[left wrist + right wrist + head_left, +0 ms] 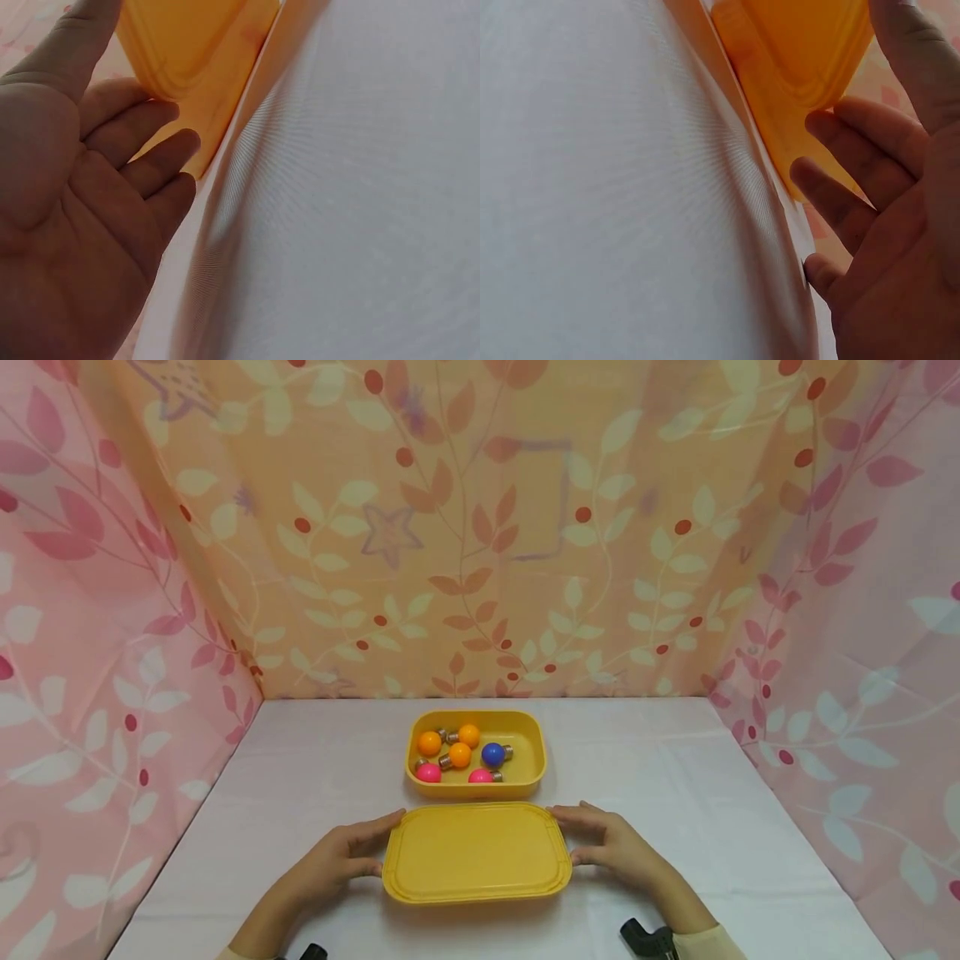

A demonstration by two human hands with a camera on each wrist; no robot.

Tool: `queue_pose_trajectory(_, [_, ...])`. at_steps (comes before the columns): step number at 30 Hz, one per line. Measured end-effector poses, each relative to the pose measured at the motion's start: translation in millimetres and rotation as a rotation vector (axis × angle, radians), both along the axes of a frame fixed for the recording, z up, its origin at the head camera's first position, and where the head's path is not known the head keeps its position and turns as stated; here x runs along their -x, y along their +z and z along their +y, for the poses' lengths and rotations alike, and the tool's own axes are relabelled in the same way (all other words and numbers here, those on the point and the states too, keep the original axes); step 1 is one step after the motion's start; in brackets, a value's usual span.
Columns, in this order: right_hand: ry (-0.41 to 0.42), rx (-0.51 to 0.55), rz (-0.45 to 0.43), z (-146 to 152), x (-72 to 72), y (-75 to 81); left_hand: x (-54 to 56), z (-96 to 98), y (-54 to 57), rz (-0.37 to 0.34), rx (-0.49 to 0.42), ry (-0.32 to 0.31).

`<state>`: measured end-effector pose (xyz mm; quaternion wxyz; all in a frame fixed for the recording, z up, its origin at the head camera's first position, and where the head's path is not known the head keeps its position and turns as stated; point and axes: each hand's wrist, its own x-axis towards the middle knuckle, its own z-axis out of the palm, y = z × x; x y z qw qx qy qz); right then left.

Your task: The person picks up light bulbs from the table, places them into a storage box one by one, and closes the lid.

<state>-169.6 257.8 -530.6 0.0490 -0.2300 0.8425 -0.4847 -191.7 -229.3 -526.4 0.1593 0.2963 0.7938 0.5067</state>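
A yellow rectangular lid [477, 853] with rounded corners is held level between both hands, close over the table in front of a matching yellow container [528, 762]. At its left end my left hand [330, 858] grips it, thumb at the near side and fingers toward the far corner. My right hand [621, 852] grips the right end in the same way. In the left wrist view the lid's corner [176, 52] rests at the fingers; the right wrist view shows the other lid corner [810, 60] likewise. Inside the uncovered container lie several small coloured bulbs with metal screw bases, including a blue bulb [492, 754].
A white cloth covers the table [675, 760]. Floral cloth walls enclose it, with an orange back curtain [480, 610] behind the container and pink curtains on the left [97, 693] and right [847, 693]. Black straps with devices sit at both wrists.
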Motion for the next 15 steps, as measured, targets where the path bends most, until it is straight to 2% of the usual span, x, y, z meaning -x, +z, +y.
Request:
queue_pose_trajectory(8, [0.011,0.116,0.046,1.8,2.1,1.0,-2.3,4.6,4.9,-0.036,-0.03,0.009])
queue_pose_trajectory(15, [-0.003,0.119,0.08,0.1,1.6,3.2,-4.6,7.6,5.0,-0.042,-0.054,0.054])
